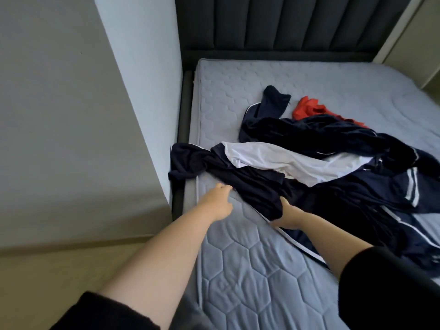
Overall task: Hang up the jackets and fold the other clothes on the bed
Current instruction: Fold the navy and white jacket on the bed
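Note:
A heap of dark navy clothes with white piping (321,186) lies across the quilted blue mattress (250,270). A white lining or garment (281,163) shows in the middle of the heap. A red garment (309,109) peeks out behind it. One navy sleeve (188,160) hangs over the left mattress edge. My left hand (217,198) pinches the near edge of the navy fabric with curled fingers. My right hand (289,215) grips a fold of the same navy garment, its fingers partly hidden under the cloth.
A dark padded headboard (297,22) stands at the back. A pale wall (71,115) runs close along the bed's left side, with a narrow gap and the dark bed frame (184,115) between. Beige floor (47,282) lies at lower left.

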The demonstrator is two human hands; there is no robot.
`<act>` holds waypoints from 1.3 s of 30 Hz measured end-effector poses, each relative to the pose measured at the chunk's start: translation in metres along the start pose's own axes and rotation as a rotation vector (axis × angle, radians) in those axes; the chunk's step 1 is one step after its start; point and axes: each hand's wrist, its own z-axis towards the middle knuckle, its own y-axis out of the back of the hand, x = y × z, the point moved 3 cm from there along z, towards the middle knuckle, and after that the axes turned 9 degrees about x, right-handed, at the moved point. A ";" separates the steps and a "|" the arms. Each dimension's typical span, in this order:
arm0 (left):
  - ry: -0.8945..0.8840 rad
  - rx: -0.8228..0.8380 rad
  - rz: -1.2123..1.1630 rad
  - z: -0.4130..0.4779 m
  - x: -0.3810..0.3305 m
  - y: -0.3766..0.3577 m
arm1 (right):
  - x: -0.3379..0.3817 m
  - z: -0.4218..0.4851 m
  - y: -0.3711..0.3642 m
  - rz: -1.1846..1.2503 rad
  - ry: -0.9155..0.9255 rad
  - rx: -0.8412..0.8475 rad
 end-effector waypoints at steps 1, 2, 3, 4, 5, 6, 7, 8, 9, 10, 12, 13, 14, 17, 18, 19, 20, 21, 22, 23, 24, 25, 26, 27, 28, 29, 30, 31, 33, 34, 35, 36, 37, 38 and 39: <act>0.028 0.027 -0.036 0.003 0.003 -0.010 | -0.007 0.004 -0.013 -0.028 -0.012 0.023; 0.053 0.045 -0.079 0.007 0.007 -0.018 | -0.012 0.009 -0.021 -0.050 -0.013 0.004; 0.071 0.056 -0.121 0.011 0.011 -0.025 | -0.015 0.013 -0.026 -0.041 -0.005 -0.024; 0.082 0.060 -0.159 0.016 0.014 -0.030 | -0.017 0.017 -0.025 -0.017 0.014 -0.054; 0.087 0.065 -0.196 0.022 0.017 -0.034 | -0.019 0.020 -0.020 0.003 0.036 -0.085; 0.092 0.075 -0.239 0.028 0.019 -0.039 | -0.020 0.022 -0.015 0.023 0.064 -0.111; 0.099 0.080 -0.302 0.034 0.019 -0.044 | -0.021 0.026 -0.011 0.036 0.092 -0.126; 0.112 0.075 -0.397 0.040 0.019 -0.050 | -0.021 0.030 -0.010 0.040 0.115 -0.133; 0.130 0.061 -0.531 0.047 0.018 -0.057 | -0.021 0.034 -0.011 0.040 0.127 -0.120; 0.147 0.052 -0.687 0.052 0.015 -0.065 | -0.020 0.038 -0.012 0.054 0.141 -0.097; 0.168 0.060 -0.910 0.058 0.009 -0.080 | -0.018 0.041 -0.011 0.236 0.135 -0.020; 0.164 0.064 -0.940 0.061 0.009 -0.085 | -0.016 0.043 -0.004 0.343 0.118 -0.025; 0.156 0.064 -0.950 0.063 0.010 -0.089 | -0.014 0.046 0.007 0.420 0.106 -0.098; 0.162 0.033 -0.982 0.069 0.018 -0.084 | -0.002 0.053 0.047 0.310 0.107 -0.531; 0.173 0.024 -0.999 0.070 0.019 -0.079 | 0.005 0.056 0.056 0.257 0.108 -0.568; 0.185 0.020 -1.001 0.071 0.020 -0.072 | 0.012 0.061 0.062 0.196 0.106 -0.542; 0.185 0.020 -0.994 0.071 0.020 -0.066 | 0.019 0.066 0.066 0.097 0.086 -0.490; 0.168 0.021 -0.983 0.072 0.020 -0.060 | 0.024 0.071 0.069 -0.016 0.048 -0.448; 0.146 0.014 -0.968 0.073 0.021 -0.054 | 0.029 0.075 0.071 -0.108 0.009 -0.447; 0.129 0.000 -0.946 0.072 0.022 -0.048 | 0.034 0.076 0.073 -0.151 -0.024 -0.472; 0.123 -0.018 -0.924 0.071 0.024 -0.042 | 0.039 0.076 0.074 -0.148 -0.036 -0.497; 0.123 -0.033 -0.907 0.068 0.027 -0.038 | 0.046 0.075 0.073 -0.105 -0.016 -0.488; 0.120 -0.044 -0.897 0.065 0.030 -0.032 | 0.056 0.073 0.070 -0.052 0.032 -0.428; 0.113 -0.057 -0.884 0.061 0.033 -0.027 | 0.068 0.069 0.065 0.004 0.095 -0.344; 0.097 -0.083 -0.855 0.057 0.036 -0.020 | 0.079 0.063 0.062 0.057 0.156 -0.268; 0.070 -0.120 -0.801 0.052 0.038 -0.012 | 0.091 0.053 0.060 0.111 0.218 -0.221; 0.034 -0.157 -0.711 0.048 0.039 -0.003 | 0.101 0.041 0.060 0.139 0.274 -0.196; 0.003 -0.181 -0.590 0.044 0.038 0.006 | 0.109 0.028 0.061 0.148 0.319 -0.181; -0.034 -0.200 -0.375 0.037 0.033 0.020 | 0.119 0.002 0.064 0.153 0.403 -0.154; -0.053 -0.202 -0.310 0.034 0.029 0.027 | 0.123 -0.012 0.067 0.166 0.440 -0.139; -0.083 -0.198 -0.259 0.031 0.025 0.033 | 0.124 -0.024 0.070 0.192 0.458 -0.124; -0.114 -0.195 -0.202 0.027 0.021 0.038 | 0.124 -0.036 0.073 0.237 0.469 -0.109; -0.139 -0.198 -0.144 0.021 0.016 0.042 | 0.122 -0.046 0.075 0.300 0.484 -0.102; -0.168 -0.208 -0.117 0.015 0.012 0.045 | 0.119 -0.055 0.078 0.367 0.499 -0.101; -0.194 -0.216 -0.136 0.006 0.008 0.047 | 0.117 -0.063 0.081 0.418 0.517 -0.105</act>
